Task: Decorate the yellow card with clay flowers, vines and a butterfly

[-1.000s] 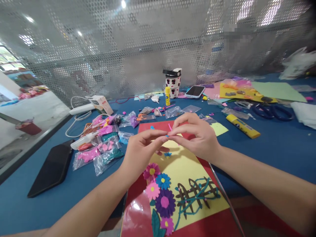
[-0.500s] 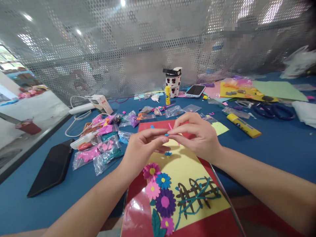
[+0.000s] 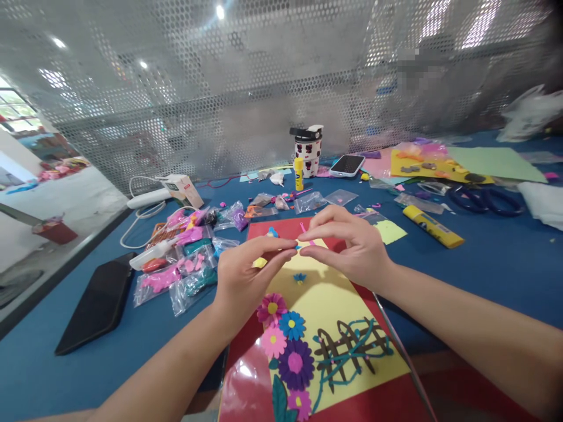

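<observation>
Fingertips of my left hand (image 3: 248,266) are pinched on a tiny blue clay piece (image 3: 298,247). Facing it, my right hand (image 3: 352,243) has its thumb and index finger slightly apart, close to the same piece. Both hands hover over a yellow sheet (image 3: 325,293) on a red board (image 3: 382,398). A small blue clay shape (image 3: 299,278) lies on the sheet below the fingers. Clay flowers (image 3: 295,362) run down its left side, and a brown clay fence (image 3: 349,349) with teal vines is at the lower right. A pink tool (image 3: 303,227) lies behind the fingers.
Bags of coloured clay (image 3: 193,275) and a black tablet-like object (image 3: 99,305) are on the left. Behind stand a glue stick (image 3: 299,174) and a patterned cup (image 3: 307,153), beside a phone (image 3: 347,165). To the right are a yellow tube (image 3: 433,227) and blue scissors (image 3: 484,199).
My left hand has drawn slightly left and its fingers have straightened. The right thumb and index finger have parted a little, and the blue piece is less visible.
</observation>
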Motion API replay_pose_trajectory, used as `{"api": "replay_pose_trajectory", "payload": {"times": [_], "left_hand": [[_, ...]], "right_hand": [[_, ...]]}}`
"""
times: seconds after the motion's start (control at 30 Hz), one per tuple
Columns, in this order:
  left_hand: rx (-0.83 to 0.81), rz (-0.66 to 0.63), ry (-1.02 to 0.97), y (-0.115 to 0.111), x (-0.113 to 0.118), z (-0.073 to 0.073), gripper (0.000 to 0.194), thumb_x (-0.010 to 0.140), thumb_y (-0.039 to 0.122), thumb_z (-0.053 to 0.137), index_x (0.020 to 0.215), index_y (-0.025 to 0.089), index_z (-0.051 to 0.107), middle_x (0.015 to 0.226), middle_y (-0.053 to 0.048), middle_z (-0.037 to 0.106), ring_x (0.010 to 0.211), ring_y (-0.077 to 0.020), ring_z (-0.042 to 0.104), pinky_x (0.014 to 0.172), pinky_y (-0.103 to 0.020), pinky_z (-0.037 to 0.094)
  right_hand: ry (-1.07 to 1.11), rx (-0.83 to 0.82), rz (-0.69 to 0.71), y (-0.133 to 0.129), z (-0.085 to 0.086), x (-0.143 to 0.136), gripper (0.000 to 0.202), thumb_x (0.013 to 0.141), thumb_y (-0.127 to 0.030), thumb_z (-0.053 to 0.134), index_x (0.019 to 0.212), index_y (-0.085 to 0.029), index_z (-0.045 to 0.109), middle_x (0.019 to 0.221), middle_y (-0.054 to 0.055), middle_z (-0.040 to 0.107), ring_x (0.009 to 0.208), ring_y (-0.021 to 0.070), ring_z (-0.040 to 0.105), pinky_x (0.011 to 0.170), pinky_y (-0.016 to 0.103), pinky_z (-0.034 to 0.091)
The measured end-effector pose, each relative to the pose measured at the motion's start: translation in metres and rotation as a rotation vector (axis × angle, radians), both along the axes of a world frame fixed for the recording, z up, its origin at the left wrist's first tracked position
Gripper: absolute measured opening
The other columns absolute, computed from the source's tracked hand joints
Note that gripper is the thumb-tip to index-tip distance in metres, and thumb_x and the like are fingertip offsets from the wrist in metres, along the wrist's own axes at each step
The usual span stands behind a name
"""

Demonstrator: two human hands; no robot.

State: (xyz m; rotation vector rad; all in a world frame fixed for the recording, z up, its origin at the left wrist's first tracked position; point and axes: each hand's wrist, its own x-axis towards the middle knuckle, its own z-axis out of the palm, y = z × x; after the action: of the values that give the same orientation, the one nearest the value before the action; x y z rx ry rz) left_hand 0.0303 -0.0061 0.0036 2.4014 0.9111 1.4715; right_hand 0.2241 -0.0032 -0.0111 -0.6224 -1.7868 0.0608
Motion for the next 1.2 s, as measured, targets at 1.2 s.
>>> {"api": "replay_pose_trajectory", "payload": {"times": [1.2], "left_hand": [[-0.855, -0.247, -0.356, 0.003, 0.008, -0.006, 0.015, 0.081, 0.037, 0.071, 0.080, 0.022, 0.075, 0.083, -0.005, 0.076, 0.062, -0.0130, 0.071, 0.052, -0.019, 0.056]], "right_hand": [[-0.037, -0.098, 0.096, 0.000, 0.008, 0.004, 0.018, 0.088, -0.013, 0.058, 0.094, -0.024, 0.071, 0.080, 0.001, 0.073, 0.076, 0.0136, 0.066, 0.073, 0.031, 0.051]]}}
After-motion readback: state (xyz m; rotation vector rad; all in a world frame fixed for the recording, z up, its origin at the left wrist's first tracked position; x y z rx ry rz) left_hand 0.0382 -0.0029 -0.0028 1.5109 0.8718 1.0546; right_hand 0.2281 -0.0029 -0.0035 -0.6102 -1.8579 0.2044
